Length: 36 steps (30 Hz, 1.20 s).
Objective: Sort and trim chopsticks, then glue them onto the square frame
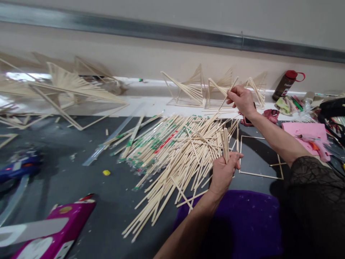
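My left hand (225,169) is closed around a small bundle of wooden chopsticks (225,142), which stand nearly upright in it. Farther up, my right hand (240,100) pinches a single chopstick (224,103) that slants down to the left. A big loose pile of chopsticks (172,172) spreads over the grey table (115,205), left of both hands. Among them lie several still in clear wrappers (147,140) with green print. Right of my left hand, a square frame made of sticks (261,176) lies flat, partly behind my right forearm.
Twisted stick structures (185,88) line the wall, with larger ones (78,90) at left. A red-capped bottle (287,84) stands back right. A pink glue gun (316,145) lies on pink sheeting (304,127). At left are a blue tool (21,165) and a magenta object (64,223).
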{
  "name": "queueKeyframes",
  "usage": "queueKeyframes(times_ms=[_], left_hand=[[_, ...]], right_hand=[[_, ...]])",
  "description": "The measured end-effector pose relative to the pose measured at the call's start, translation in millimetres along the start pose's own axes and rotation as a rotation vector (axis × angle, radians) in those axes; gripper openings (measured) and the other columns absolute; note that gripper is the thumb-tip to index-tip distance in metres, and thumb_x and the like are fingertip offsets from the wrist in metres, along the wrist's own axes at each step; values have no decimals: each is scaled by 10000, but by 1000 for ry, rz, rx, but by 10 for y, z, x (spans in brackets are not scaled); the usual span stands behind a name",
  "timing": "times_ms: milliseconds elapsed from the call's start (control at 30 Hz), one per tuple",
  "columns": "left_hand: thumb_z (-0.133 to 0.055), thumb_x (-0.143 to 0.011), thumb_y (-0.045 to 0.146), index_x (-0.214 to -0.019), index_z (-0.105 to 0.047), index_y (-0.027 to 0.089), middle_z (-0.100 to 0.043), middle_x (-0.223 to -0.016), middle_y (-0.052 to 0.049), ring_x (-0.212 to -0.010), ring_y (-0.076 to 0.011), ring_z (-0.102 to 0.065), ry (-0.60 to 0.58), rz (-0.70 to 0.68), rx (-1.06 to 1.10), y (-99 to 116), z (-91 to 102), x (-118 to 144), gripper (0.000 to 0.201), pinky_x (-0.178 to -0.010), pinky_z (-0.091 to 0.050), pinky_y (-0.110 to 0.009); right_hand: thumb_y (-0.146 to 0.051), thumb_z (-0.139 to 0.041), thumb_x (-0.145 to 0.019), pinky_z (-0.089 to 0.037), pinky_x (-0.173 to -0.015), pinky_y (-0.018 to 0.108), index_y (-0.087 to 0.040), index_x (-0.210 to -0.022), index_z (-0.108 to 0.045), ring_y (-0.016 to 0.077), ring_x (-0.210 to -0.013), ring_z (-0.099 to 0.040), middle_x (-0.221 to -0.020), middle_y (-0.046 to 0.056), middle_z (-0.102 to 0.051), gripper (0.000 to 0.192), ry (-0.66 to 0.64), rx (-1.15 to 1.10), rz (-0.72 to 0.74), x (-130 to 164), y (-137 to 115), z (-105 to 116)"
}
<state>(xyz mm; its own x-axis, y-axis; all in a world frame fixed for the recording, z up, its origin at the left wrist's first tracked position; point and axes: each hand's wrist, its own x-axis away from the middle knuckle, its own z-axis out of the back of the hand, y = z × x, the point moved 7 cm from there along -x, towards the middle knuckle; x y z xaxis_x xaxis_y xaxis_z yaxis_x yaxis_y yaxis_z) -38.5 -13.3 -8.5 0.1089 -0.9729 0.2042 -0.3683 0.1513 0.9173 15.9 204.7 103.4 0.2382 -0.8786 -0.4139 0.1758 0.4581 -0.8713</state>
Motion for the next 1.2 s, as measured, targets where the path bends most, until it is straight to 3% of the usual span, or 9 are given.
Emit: queueKeyframes(times_ms=[167, 333, 567, 767, 1200], left_hand=[[-698, -737, 593, -783, -705, 130, -511, -514, 39, -396, -36, -283, -2, 19, -5, 2, 4, 4, 465, -409, -154, -212], [-681, -764, 574, -795, -715, 133, -512, -515, 35, -408, -46, -283, 15, 15, -15, 0, 31, 3, 443, -421, -161, -221], [-658, -799, 555, -811, -725, 132, -509, -523, 36, -412, -46, -283, -12, 8, -16, -36, 37, -12, 428, -433, -181, -224], [-653, -793, 581, -802, -725, 135, -507, -534, 33, -425, -52, -298, -11, 9, -32, -36, 51, -2, 451, -444, -200, -226], [-647, -789, 561, -794, -734, 148, -511, -530, 27, -438, -68, -312, 0, 32, -58, -44, 56, 8, 422, -459, -216, -235]], right_hand=[[-216, -555, -880, -490, -567, 174, -166, -789, -575, 101, -656, -677, -664, -10, -637, 105, -23, 225, 21, -206, 310, -296], [-206, -506, -897, -526, -715, 246, -158, -787, -596, 136, -725, -687, -665, 9, -646, 150, -56, 340, 18, -347, 363, -463], [-177, -509, -902, -516, -769, 274, -150, -806, -659, 133, -658, -660, -653, 3, -654, 180, -93, 440, 84, -355, 321, -627], [-157, -514, -909, -478, -762, 268, -133, -823, -678, 153, -714, -671, -681, 19, -678, 187, -126, 535, 132, -407, 363, -710], [-174, -492, -927, -497, -769, 276, -158, -834, -684, 148, -704, -659, -712, 21, -699, 213, -106, 535, 96, -467, 416, -768]])
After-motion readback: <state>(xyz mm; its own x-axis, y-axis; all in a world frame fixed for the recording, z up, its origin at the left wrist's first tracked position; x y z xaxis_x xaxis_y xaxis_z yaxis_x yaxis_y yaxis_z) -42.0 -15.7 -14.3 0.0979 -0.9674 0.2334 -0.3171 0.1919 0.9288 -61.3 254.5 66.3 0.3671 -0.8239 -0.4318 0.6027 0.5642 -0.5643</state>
